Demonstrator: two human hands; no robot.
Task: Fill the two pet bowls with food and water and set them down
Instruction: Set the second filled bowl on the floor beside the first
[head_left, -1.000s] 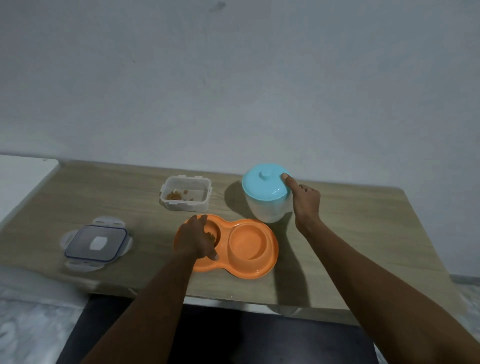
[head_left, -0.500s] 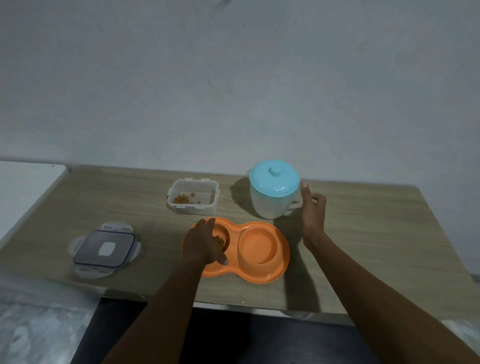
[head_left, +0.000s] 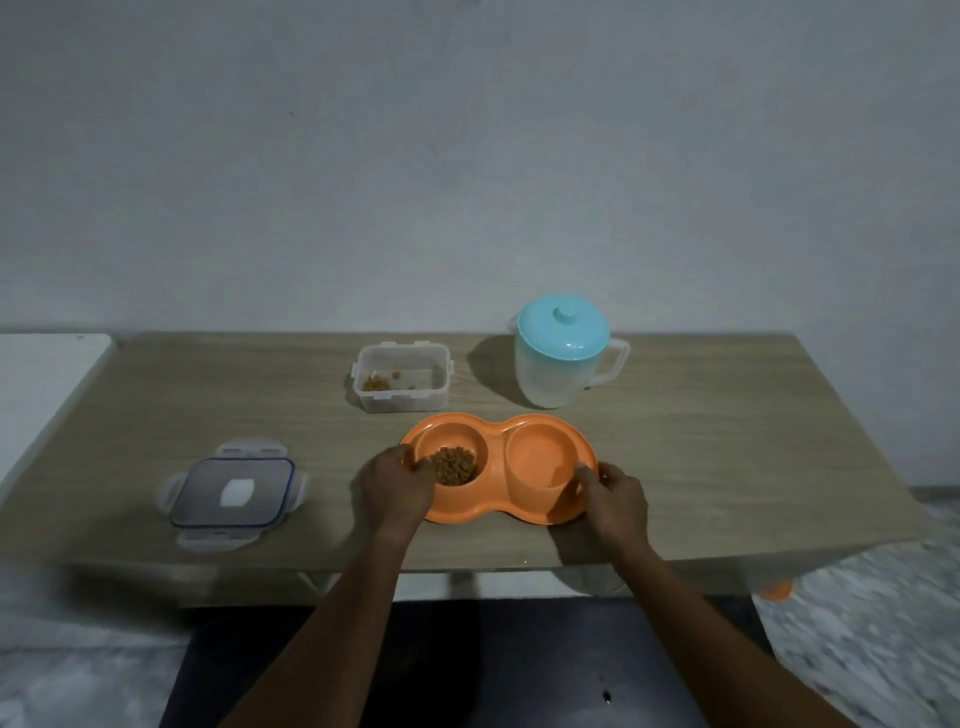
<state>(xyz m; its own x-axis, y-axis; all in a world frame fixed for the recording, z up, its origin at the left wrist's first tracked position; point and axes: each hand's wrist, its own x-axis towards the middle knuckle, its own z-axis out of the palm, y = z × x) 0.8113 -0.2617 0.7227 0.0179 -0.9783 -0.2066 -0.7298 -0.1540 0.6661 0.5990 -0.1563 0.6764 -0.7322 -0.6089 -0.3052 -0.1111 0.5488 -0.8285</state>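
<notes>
While 2 hands grip 1 double bowl (head_left: 497, 472): L hand (head_left: 397, 488) L rim, R hand (head_left: 615, 496) R rim | 1 jug (head_left: 561, 353) | 1 tub (head_left: 401, 376)

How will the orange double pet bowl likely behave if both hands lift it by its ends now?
The orange double bowl looks like one moulded plastic piece, so probably stiff. With kibble only in the left well, it may feel slightly left-heavy. Left hand and right hand grip opposite rims, so tipping seems unlikely.
</notes>
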